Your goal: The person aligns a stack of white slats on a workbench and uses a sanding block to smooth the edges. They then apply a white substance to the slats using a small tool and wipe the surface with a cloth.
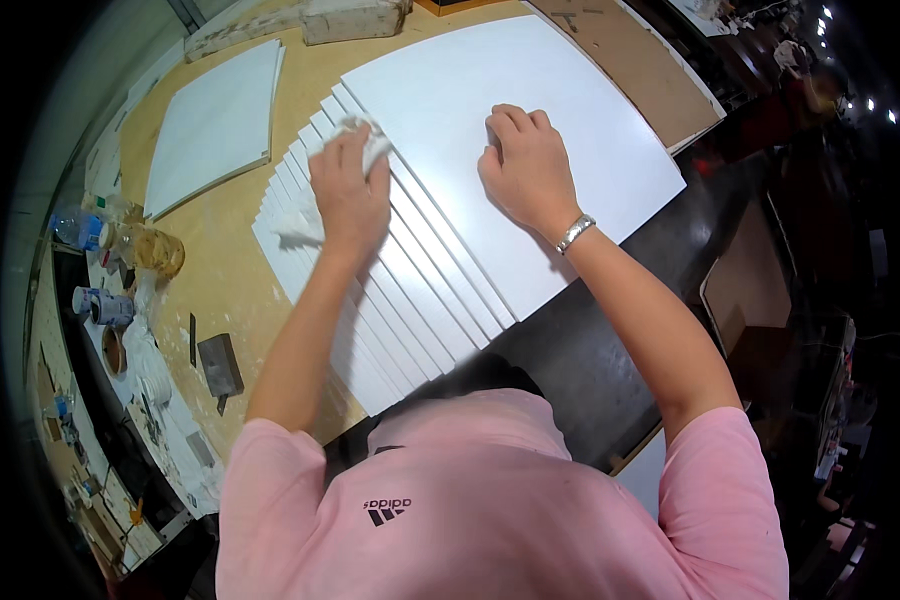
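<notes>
A stack of white panels (570,80) lies fanned out on the table, their edges stepped like stairs toward the left. My left hand (351,195) is closed on a white cloth (375,145) and presses it against the stepped edges; more of the cloth shows beside the wrist. On the top panel rests my right hand (530,165), its fingers loosely bent and the thumb apart from them. Nothing shows in that hand.
Another small stack of white panels (215,125) lies at the far left. A grey block (220,364) sits on the yellowish tabletop (225,270), near a jar (150,248) and a can (105,306). Brown board (630,55) lies at the far right.
</notes>
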Demonstrator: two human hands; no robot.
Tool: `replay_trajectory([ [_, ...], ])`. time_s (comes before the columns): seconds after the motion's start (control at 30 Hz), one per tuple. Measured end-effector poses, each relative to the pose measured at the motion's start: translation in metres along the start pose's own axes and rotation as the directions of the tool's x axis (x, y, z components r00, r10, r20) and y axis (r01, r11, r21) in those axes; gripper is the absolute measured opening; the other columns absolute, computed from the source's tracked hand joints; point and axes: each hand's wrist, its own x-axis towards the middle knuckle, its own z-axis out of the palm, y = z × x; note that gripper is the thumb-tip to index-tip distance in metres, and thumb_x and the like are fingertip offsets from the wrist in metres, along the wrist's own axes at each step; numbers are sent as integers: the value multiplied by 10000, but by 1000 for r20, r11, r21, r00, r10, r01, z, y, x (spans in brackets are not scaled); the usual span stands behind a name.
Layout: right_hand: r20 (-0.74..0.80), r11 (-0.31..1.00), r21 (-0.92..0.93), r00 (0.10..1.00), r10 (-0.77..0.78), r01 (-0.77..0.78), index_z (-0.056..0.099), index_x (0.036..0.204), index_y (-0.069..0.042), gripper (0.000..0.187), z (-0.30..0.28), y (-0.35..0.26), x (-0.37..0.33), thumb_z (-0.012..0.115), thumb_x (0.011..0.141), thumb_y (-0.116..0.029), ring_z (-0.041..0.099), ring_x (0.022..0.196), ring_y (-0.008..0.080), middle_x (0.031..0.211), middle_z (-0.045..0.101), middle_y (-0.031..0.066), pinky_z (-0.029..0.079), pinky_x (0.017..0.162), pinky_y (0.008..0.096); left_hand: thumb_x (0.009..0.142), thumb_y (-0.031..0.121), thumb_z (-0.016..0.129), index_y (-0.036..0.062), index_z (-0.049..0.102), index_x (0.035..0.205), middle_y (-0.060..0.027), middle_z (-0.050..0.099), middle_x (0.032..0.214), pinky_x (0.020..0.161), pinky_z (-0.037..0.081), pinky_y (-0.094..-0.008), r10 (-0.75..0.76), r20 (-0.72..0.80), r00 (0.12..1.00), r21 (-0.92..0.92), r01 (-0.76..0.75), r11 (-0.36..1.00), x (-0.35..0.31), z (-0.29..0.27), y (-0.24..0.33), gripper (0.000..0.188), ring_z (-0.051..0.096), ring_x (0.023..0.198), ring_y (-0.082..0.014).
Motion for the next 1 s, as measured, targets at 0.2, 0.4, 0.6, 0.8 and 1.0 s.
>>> replay_trajectory([
  [0.2, 87, 995, 12, 992, -95, 94, 576, 1013, 33, 241, 0, -2, 5, 580, 808, -93, 520, 1009, 337, 1206, 565, 190, 434, 905, 441, 774, 31, 708, 30, 623, 1224, -165, 614, 1139, 922, 420, -437, 6, 114, 993, -161, 13, 987, -52, -34, 63, 459, 526, 1027, -357],
  [0.4, 149, 936, 158, 930, -336, 313, 560, 1018, 27, 264, -1, 8, 18, 596, 794, -108, 513, 1001, 351, 1216, 537, 231, 430, 911, 452, 670, 64, 762, 33, 697, 1154, -159, 668, 1080, 771, 461, -400, -17, 226, 974, -257, 76, 963, -130, -61, 141, 489, 574, 892, -325],
  [0.6, 242, 780, 498, 804, -544, 378, 631, 1150, 0, 406, 31, 13, 86, 622, 830, -250, 523, 1133, 391, 1213, 587, 229, 439, 1008, 454, 679, 13, 730, -6, 704, 1094, -152, 677, 958, 765, 484, -323, -425, 128, 896, -197, 443, 875, -157, -89, 184, 416, 616, 857, -260],
  [0.8, 32, 698, 410, 756, -654, 587, 651, 1183, -17, 462, 97, -19, 125, 578, 889, -365, 522, 1169, 351, 1234, 591, 219, 416, 1027, 453, 722, -22, 706, -17, 677, 1069, -152, 674, 1025, 814, 523, -334, -619, -240, 748, -77, 621, 780, -152, -89, 213, 348, 659, 921, -259],
  [1.0, 21, 717, 301, 748, -664, 628, 689, 1081, -40, 388, 105, -23, 115, 568, 876, -347, 524, 1139, 320, 1181, 600, 179, 408, 1018, 454, 692, 50, 802, 41, 721, 963, -119, 661, 945, 752, 522, -349, -651, 105, 752, -85, 659, 747, -116, -56, 202, 282, 658, 871, -302],
])
